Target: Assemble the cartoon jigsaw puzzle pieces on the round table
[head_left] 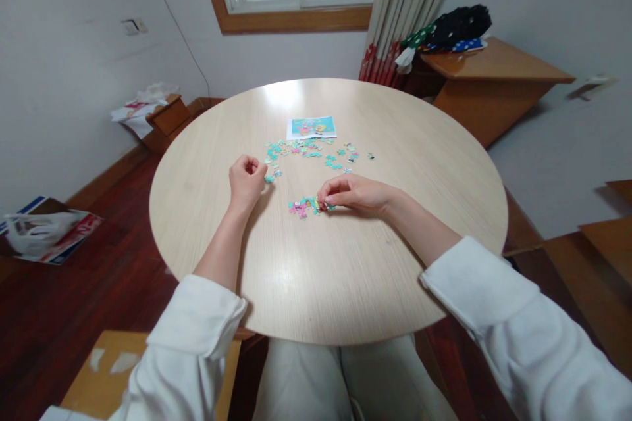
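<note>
R hand [363, 193], narrowed, touched the puzzle-pc cluster [301, 208], hold unclear, w/ L hand [245, 182] curled, contents unclear; pressing sideways could've knocked the cluster askew.

I can make out no words on the turquoise, white-edged rectangular paper picture [312, 127] or the flat red-white-and-blue package [81, 230].

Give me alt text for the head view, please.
A person's right hand touches the right end of a colourful cluster of puzzle pieces on a round table, while the left hand is curled beside scattered pieces. A printed cartoon picture lies beyond them.
</note>
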`<action>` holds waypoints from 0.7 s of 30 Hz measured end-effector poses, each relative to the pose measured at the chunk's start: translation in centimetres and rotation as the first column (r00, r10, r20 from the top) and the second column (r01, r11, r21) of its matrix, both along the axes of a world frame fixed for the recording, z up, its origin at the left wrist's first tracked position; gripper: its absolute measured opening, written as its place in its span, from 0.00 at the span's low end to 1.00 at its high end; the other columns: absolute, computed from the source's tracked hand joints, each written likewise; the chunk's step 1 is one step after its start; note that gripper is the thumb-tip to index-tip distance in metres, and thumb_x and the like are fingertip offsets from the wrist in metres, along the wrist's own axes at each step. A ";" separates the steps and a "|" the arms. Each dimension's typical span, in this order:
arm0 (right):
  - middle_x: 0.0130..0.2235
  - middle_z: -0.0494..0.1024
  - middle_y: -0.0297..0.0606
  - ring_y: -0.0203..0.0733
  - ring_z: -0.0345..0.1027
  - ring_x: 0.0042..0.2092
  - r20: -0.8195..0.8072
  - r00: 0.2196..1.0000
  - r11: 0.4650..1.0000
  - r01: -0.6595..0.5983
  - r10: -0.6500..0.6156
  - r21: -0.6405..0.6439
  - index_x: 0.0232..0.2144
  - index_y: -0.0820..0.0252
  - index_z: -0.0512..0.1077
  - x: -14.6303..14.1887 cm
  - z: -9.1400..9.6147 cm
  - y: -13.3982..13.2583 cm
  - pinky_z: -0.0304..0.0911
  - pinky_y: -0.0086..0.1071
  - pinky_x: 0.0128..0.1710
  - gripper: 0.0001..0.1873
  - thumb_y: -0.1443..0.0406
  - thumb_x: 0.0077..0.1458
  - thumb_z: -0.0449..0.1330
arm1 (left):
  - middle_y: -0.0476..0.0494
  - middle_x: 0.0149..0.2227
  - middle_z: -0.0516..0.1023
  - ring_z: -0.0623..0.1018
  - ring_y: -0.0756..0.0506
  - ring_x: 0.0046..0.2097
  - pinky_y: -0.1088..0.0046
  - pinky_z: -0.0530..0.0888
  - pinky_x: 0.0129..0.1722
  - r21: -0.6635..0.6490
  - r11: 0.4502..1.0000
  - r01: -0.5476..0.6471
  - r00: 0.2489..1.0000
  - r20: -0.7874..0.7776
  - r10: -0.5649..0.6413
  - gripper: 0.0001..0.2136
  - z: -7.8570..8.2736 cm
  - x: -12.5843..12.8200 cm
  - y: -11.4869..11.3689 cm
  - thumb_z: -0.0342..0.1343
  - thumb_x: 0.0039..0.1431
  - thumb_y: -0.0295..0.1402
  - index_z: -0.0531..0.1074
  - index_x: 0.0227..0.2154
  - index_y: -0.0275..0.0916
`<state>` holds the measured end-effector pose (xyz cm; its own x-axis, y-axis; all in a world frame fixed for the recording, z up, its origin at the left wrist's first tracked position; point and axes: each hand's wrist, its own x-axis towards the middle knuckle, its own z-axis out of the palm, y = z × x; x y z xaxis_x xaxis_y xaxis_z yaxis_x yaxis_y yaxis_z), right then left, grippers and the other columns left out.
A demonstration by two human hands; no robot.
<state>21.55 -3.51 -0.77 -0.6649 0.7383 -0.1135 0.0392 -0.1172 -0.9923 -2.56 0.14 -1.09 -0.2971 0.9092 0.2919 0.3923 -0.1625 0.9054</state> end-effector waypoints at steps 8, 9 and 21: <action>0.28 0.76 0.33 0.33 0.68 0.31 -0.058 0.975 0.977 0.212 -0.213 -0.031 0.26 0.61 0.74 -0.8 -0.3 0.3 0.66 0.30 0.36 0.15 0.59 0.38 0.72 | 0.54 0.18 0.64 0.64 0.53 0.21 0.75 0.61 0.23 -0.068 0.942 0.329 0.944 0.004 -0.330 0.06 -0.4 0.5 -0.7 0.57 0.47 0.30 0.66 0.20 0.39; 0.28 0.76 0.32 0.32 0.67 0.30 -0.064 0.963 0.965 0.260 -0.262 -0.039 0.26 0.61 0.73 -0.7 -0.3 0.5 0.66 0.30 0.35 0.15 0.59 0.38 0.72 | 0.53 0.18 0.65 0.64 0.53 0.21 0.74 0.61 0.23 -0.074 0.929 0.363 0.932 -0.001 -0.364 0.06 -0.4 0.6 -0.8 0.57 0.47 0.31 0.66 0.20 0.39; 0.21 0.73 0.32 0.29 0.63 0.22 0.059 0.814 0.816 0.575 -0.578 0.069 0.25 0.64 0.76 1.1 -0.9 2.2 0.59 0.26 0.22 0.15 0.62 0.35 0.73 | 0.52 0.20 0.66 0.64 0.52 0.24 0.74 0.61 0.24 -0.226 0.778 0.585 0.755 -0.197 -0.625 0.09 -0.4 0.8 -1.7 0.64 0.41 0.34 0.69 0.21 0.38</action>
<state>22.61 -1.28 -1.70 -0.1068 0.9891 -0.1011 0.0524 -0.0960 -0.9940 -1.76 -1.55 -1.53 0.3941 0.9096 0.1314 0.4682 -0.3217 0.8230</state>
